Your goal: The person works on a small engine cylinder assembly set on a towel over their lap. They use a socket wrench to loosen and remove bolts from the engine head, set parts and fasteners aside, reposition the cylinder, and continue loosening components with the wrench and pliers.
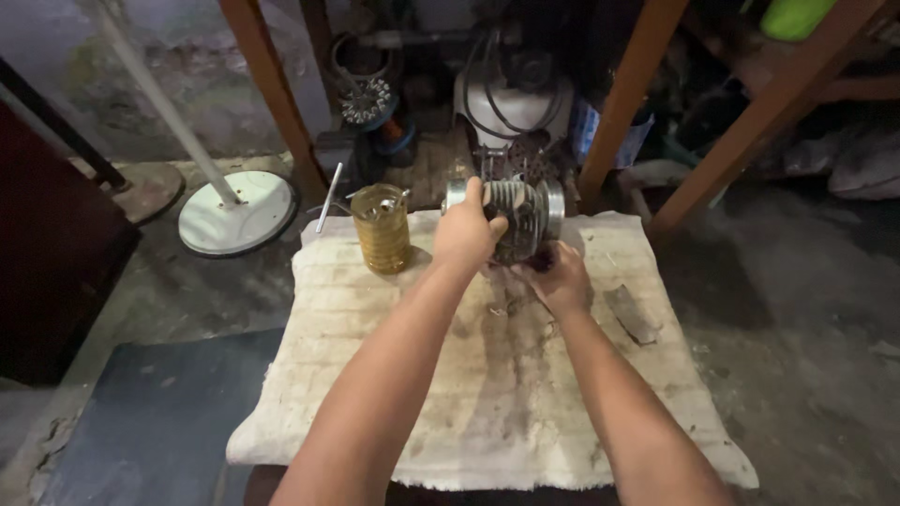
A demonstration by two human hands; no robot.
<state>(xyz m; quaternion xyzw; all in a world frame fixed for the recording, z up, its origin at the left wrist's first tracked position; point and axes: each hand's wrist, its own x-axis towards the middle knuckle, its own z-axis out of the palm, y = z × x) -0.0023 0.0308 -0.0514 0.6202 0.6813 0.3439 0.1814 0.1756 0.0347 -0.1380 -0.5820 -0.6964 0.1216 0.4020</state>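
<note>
A finned metal engine cylinder (527, 212) lies on its side at the far edge of a dirty white cloth (487, 394). My left hand (466, 232) grips the cylinder from the left, fingers curled over its fins. My right hand (560, 276) is under its near lower side, touching the dark underside; whether it holds a small tool is hidden. To the left stands a yellowish plastic jar (381, 228) with metal parts sticking out of it.
A grey scrap (630, 313) lies on the cloth's right side. A white round stand base with a pole (236, 212) sits on the concrete floor at left. Wooden frame legs (621, 103) and engine parts (511, 89) crowd the back. A blue mat (159, 422) is lower left.
</note>
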